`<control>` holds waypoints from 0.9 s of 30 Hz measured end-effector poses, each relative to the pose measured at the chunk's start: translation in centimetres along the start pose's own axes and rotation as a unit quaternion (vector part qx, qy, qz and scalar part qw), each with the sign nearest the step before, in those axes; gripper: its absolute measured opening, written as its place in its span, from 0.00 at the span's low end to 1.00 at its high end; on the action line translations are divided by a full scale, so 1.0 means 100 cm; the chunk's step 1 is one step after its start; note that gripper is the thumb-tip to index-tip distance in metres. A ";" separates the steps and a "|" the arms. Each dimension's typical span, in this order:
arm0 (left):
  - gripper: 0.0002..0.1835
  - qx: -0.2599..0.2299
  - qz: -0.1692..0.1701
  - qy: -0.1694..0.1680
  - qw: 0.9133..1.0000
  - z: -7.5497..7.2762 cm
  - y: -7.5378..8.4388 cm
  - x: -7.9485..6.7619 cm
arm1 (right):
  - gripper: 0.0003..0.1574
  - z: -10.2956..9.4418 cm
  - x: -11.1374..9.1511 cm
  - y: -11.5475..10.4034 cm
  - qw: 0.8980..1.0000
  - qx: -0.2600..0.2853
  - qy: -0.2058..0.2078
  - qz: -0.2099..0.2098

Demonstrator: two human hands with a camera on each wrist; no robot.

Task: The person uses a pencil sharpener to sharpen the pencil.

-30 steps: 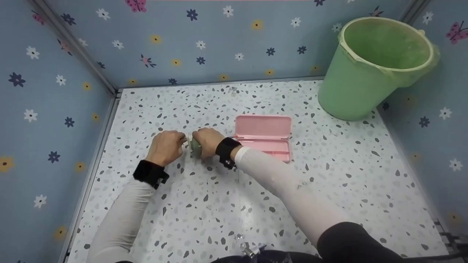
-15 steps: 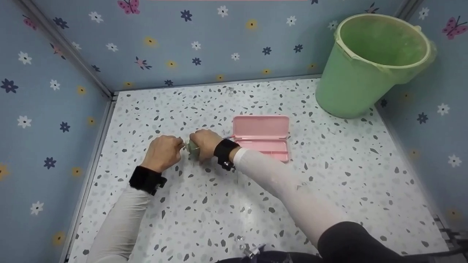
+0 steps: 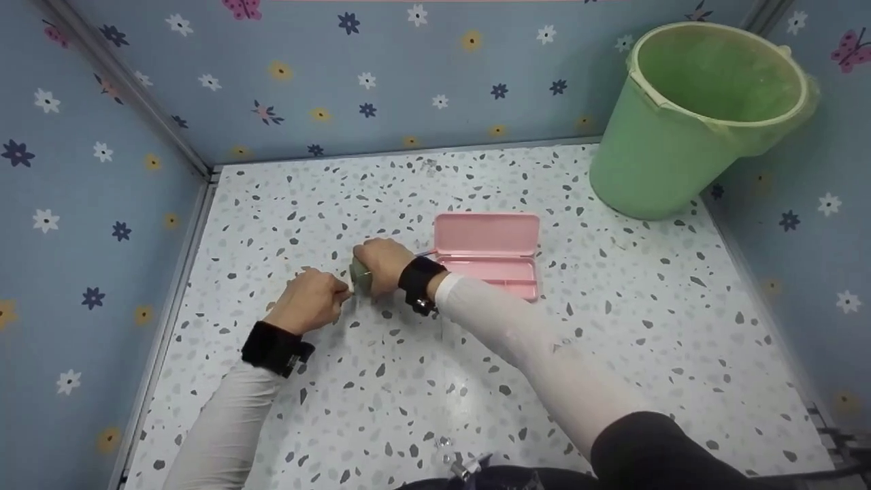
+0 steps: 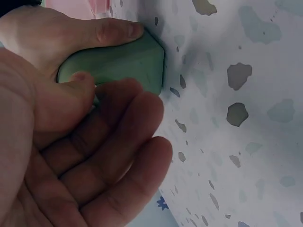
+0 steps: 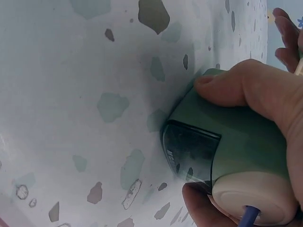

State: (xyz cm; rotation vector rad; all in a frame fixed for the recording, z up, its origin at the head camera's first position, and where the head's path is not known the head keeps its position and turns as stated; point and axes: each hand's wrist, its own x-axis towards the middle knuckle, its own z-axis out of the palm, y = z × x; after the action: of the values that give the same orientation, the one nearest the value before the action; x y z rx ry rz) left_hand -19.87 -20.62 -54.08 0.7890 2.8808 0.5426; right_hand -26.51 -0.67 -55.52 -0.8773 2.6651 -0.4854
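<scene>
A green pencil sharpener [image 3: 360, 278] with a cream front and a dark see-through drawer [image 5: 191, 149] lies on the speckled tabletop. My right hand [image 3: 385, 264] grips its body, thumb along one side. From the hole in its front sticks a blue pencil [image 5: 249, 215], which in the head view points toward the pink case. On the sharpener's other side, my left hand [image 3: 309, 299] pinches the small pale crank handle [image 3: 351, 282] between thumb and forefinger. In the left wrist view the left hand's other fingers [image 4: 137, 137] are loosely bent, and the handle is mostly hidden.
A pink pencil case [image 3: 486, 235] lies with its lid up, right of the right hand; the right forearm covers part of it. A tall green bin [image 3: 667, 156] stands at the back right. Flowered panels [image 3: 408, 75] wall in the table's back and sides.
My left hand circles with the crank handle, first dipping slightly left, then coming nearer to me and to the right. The right hand keeps its grip on the sharpener in place.
</scene>
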 end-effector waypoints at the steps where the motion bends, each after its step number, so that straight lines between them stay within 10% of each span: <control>1: 0.07 -0.006 -0.006 -0.007 1.000 0.001 -0.001 0.000 | 0.36 0.000 0.000 0.000 1.000 0.001 0.001 -0.001; 12: 0.09 -0.032 -0.069 -0.078 0.994 0.017 -0.025 0.032 | 0.31 0.000 0.001 0.003 1.000 -0.002 0.004 -0.014; 27: 0.08 0.003 -0.053 0.013 0.999 -0.001 -0.039 0.051 | 0.34 -0.003 0.000 0.004 0.998 -0.047 -0.006 -0.042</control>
State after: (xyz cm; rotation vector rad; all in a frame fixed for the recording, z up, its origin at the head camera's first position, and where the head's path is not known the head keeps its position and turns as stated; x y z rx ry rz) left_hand -26.08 -21.20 -55.43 0.6303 2.9287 0.5374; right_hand -26.85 -0.27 -55.42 -1.0193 2.6683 -0.3752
